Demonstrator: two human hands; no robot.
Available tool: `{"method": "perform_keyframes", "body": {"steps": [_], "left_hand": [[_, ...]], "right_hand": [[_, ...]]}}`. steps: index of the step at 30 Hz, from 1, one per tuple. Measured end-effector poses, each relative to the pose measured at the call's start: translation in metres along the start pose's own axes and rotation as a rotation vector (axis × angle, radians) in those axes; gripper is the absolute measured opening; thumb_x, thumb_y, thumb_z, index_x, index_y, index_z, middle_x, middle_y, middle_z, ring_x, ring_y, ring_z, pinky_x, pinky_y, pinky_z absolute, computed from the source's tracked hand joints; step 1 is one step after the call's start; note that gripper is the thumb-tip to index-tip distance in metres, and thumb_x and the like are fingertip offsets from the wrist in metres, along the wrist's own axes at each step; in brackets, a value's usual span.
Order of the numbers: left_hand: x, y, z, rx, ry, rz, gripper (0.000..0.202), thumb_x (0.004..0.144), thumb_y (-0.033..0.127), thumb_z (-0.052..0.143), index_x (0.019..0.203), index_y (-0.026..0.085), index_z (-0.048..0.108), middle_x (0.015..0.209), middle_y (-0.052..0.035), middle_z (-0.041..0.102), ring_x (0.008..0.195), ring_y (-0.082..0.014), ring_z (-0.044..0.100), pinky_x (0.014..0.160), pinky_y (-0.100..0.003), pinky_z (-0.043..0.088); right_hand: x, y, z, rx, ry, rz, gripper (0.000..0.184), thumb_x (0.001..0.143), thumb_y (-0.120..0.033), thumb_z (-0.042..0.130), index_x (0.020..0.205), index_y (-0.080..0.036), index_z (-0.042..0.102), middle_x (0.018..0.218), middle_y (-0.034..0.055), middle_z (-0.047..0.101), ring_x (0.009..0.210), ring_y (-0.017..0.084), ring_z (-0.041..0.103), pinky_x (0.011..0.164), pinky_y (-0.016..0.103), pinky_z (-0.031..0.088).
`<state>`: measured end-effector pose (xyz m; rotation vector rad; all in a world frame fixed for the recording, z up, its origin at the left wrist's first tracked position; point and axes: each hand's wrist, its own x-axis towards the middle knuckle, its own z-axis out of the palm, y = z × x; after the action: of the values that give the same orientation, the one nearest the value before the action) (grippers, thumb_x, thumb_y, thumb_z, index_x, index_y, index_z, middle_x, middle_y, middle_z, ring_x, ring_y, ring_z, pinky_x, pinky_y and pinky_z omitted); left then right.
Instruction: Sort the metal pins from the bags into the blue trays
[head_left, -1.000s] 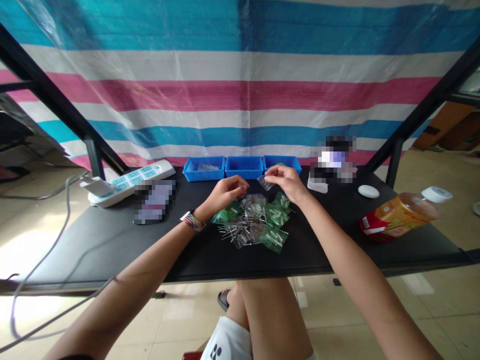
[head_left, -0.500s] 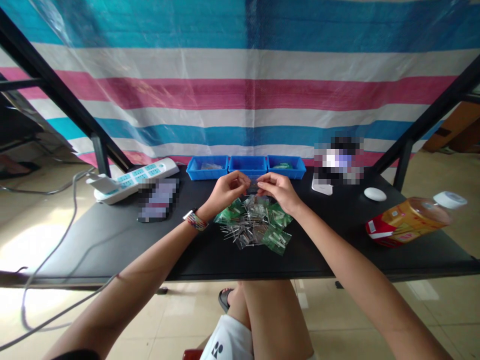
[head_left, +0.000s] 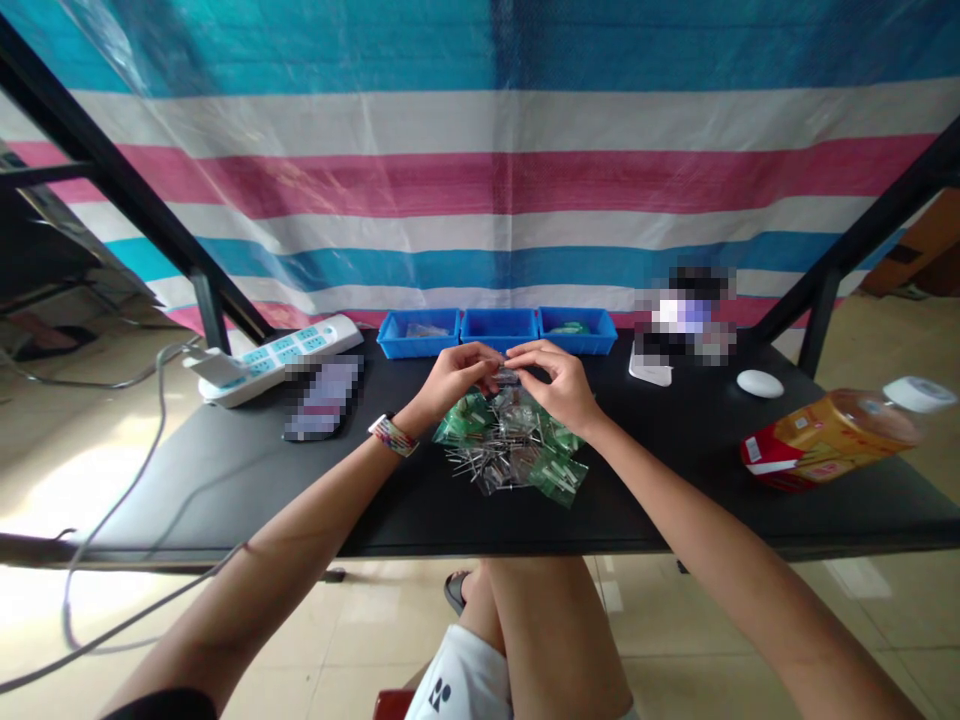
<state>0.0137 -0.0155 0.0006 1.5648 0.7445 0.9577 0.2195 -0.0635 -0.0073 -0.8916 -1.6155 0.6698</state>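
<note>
My left hand [head_left: 459, 380] is closed in a pinch on a small clear plastic bag [head_left: 509, 377] above the table. My right hand [head_left: 561, 388] meets it from the other side, fingertips pinching the bag's upper edge. What the bag contains is too small to make out. Beneath both hands lies a pile of loose thin metal pins [head_left: 495, 455], mixed with clear bags and green bags [head_left: 559, 474] that have small pale pieces inside. Part of the pile is hidden by my fingers.
Beyond my hands, three blue bins stand in a row: the left bin [head_left: 418, 350] and right bin [head_left: 579, 346] hold small bags. A power strip [head_left: 292, 352] and a blurred phone [head_left: 324, 400] lie left. A white mouse-shaped object [head_left: 760, 384] and a drink bottle [head_left: 832, 432] are right.
My right hand has shifted slightly left, its fingertips now meeting my left fingers over the clear bag. The whole view has moved a little. The pile looks the same.
</note>
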Motion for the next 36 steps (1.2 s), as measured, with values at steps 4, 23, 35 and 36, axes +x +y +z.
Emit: {"method": "perform_keyframes", "body": {"steps": [4, 23, 35, 36], "left_hand": [[0.005, -0.005, -0.008, -0.036, 0.163, 0.046, 0.037, 0.083, 0.043, 0.081, 0.103, 0.015, 0.07, 0.078, -0.0033, 0.073, 0.063, -0.0167, 0.073, 0.058, -0.026, 0.056], [0.021, -0.024, -0.064, -0.265, 0.66, 0.182, 0.042, 0.087, 0.043, 0.071, 0.121, 0.021, 0.063, 0.136, -0.0166, 0.074, 0.104, -0.0273, 0.082, 0.09, -0.038, 0.065], [0.02, -0.023, -0.052, -0.219, 0.56, 0.176, 0.031, 0.082, 0.037, 0.071, 0.108, 0.02, 0.07, 0.124, -0.0115, 0.078, 0.094, -0.0247, 0.083, 0.08, -0.033, 0.066], [0.02, -0.023, -0.051, -0.213, 0.556, 0.172, 0.031, 0.083, 0.037, 0.07, 0.108, 0.02, 0.069, 0.124, -0.0115, 0.078, 0.094, -0.0247, 0.083, 0.08, -0.033, 0.066]], "right_hand": [[0.001, -0.001, -0.001, 0.058, 0.051, 0.033, 0.04, 0.089, -0.021, 0.071, 0.127, -0.032, 0.077, 0.13, 0.0057, 0.074, 0.115, 0.026, 0.072, 0.106, 0.046, 0.06], [0.022, 0.007, -0.075, -0.377, -0.338, 0.463, 0.011, 0.075, -0.025, 0.076, 0.085, -0.019, 0.074, 0.081, 0.0025, 0.073, 0.068, 0.017, 0.067, 0.06, 0.026, 0.048], [0.019, 0.007, -0.09, -0.935, -0.568, 0.557, 0.054, 0.074, -0.043, 0.087, 0.121, -0.02, 0.073, 0.115, 0.0097, 0.073, 0.099, 0.027, 0.072, 0.082, 0.033, 0.052], [0.018, 0.008, -0.09, -0.944, -0.564, 0.532, 0.055, 0.073, -0.043, 0.088, 0.121, -0.021, 0.074, 0.115, 0.0098, 0.072, 0.1, 0.027, 0.071, 0.084, 0.033, 0.052]]}}
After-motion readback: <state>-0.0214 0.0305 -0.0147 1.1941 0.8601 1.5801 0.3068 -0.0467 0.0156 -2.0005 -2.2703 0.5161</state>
